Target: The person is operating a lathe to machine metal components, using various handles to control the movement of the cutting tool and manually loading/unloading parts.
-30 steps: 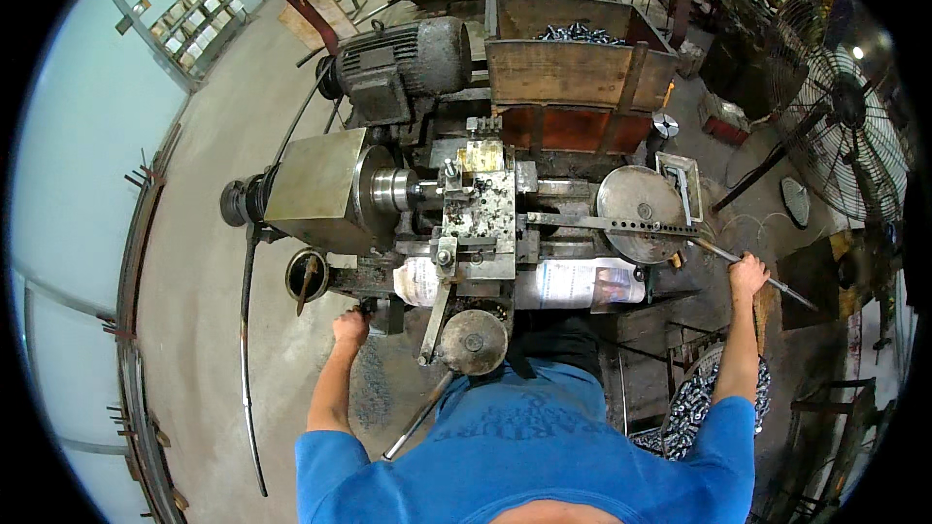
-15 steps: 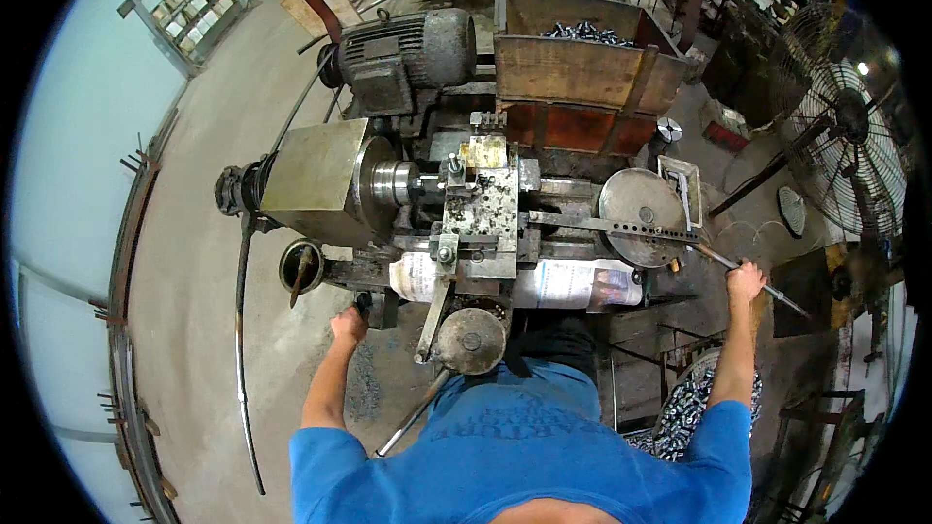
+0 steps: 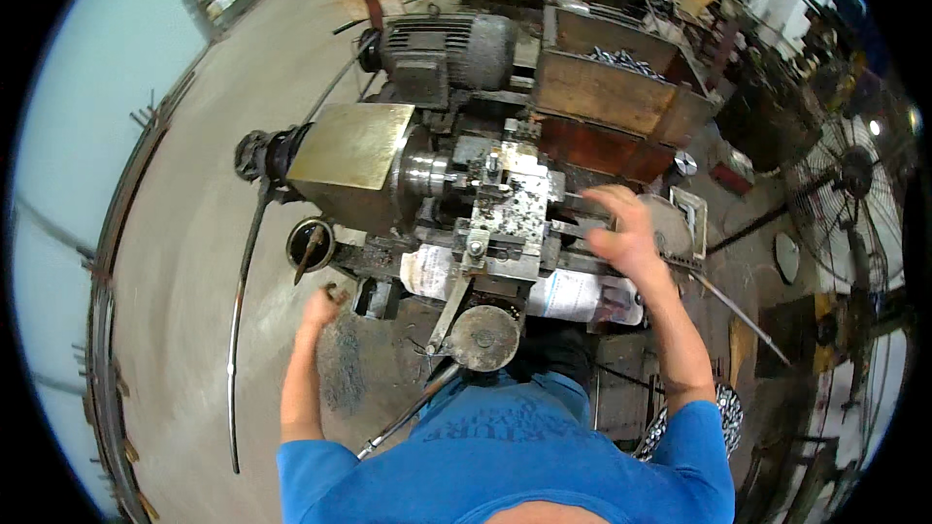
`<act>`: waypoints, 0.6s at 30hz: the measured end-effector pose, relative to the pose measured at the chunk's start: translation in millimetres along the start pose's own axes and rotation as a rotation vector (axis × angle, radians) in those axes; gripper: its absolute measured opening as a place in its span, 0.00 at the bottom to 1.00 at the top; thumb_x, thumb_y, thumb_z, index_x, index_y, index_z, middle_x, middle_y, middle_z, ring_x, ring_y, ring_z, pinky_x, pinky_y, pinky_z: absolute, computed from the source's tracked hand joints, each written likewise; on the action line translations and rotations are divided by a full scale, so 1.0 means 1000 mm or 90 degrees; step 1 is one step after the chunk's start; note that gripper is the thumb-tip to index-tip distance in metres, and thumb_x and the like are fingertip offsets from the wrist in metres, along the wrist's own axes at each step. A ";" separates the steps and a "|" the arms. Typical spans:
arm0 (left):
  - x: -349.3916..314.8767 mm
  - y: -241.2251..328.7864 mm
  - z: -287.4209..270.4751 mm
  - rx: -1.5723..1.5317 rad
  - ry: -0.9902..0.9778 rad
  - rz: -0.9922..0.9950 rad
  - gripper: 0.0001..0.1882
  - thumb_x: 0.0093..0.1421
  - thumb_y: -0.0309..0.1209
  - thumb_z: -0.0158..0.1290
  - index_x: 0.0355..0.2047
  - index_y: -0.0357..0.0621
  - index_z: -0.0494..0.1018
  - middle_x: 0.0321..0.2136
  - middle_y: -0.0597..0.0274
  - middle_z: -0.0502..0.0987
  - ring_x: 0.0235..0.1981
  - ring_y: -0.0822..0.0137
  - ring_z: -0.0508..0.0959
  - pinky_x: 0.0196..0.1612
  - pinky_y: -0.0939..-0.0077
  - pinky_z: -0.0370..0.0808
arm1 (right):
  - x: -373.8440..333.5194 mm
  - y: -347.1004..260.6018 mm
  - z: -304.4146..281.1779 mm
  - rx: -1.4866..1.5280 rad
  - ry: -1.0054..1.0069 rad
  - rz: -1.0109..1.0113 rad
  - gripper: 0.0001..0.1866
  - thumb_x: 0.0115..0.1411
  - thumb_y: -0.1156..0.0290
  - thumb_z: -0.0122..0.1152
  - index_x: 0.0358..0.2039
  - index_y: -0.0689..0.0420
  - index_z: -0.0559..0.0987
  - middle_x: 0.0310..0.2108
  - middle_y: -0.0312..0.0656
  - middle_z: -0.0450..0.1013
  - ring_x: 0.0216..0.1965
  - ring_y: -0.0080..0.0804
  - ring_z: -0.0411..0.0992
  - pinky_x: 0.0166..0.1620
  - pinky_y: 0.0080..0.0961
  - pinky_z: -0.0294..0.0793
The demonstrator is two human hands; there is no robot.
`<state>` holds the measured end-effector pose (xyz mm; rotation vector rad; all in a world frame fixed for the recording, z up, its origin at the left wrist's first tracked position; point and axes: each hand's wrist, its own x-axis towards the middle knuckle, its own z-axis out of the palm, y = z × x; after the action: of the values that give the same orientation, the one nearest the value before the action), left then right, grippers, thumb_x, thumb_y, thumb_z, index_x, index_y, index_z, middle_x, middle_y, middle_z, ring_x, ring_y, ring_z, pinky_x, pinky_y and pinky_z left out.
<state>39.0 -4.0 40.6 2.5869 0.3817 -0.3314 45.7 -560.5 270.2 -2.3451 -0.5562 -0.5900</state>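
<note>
I stand at a grey metal lathe (image 3: 354,146). My left hand (image 3: 318,311) is low at its front left, fingers closed on a small dark lever (image 3: 337,295). Blurred, my right hand (image 3: 621,228) hovers with spread fingers over the bed, just right of the tool carriage (image 3: 505,199) and beside a round grey disc (image 3: 670,223); it holds nothing. The chuck (image 3: 427,175) sits between headstock and carriage. A round handwheel (image 3: 482,338) hangs right in front of my chest.
An electric motor (image 3: 447,44) sits behind the headstock. A rusty bin (image 3: 621,87) holds metal pieces at the back right. Other things nearby: a round can (image 3: 311,245), a long rod (image 3: 241,320) on the floor, a thin bar (image 3: 738,306), a fan (image 3: 854,184).
My right hand left the thin bar at the far right and swung up and left over the bed. The left hand stayed at the lever. My head moved nearer the machine.
</note>
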 end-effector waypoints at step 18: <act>-0.130 0.043 -0.108 0.090 0.407 -0.186 0.21 0.47 0.46 0.58 0.30 0.41 0.71 0.25 0.47 0.76 0.31 0.46 0.76 0.35 0.56 0.70 | 0.117 -0.047 0.164 -0.330 -0.378 -0.141 0.12 0.37 0.66 0.58 0.21 0.59 0.79 0.27 0.47 0.75 0.38 0.42 0.70 0.48 0.30 0.65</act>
<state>-50.7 -12.1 189.8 2.7231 0.9919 0.4058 159.4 -389.6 242.9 -2.9916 -1.0392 -0.1165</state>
